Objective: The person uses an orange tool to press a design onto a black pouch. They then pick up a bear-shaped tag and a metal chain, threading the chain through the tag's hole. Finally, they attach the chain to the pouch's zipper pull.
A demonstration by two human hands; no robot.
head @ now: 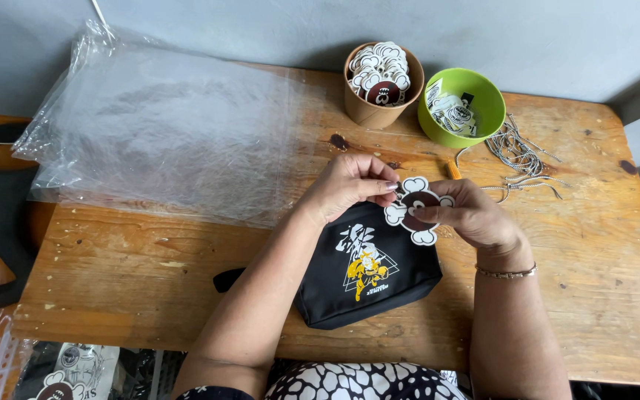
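Wooden table [150, 259]; flower-shaped tag [414, 211] pinched between both hands' fingertips [390, 187].

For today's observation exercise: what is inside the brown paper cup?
The brown paper cup holds a heap of flower-shaped white card tags with dark centres. Lower tags and the cup's bottom are hidden.

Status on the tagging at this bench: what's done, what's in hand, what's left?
Done: nothing finished is visible; the black pouch lies on the table with no tag attached.
In hand: the left hand and right hand hold a flower-shaped tag above the pouch.
Left: a paper cup full of similar tags, a green bowl of labels, loose strings and clear bags.
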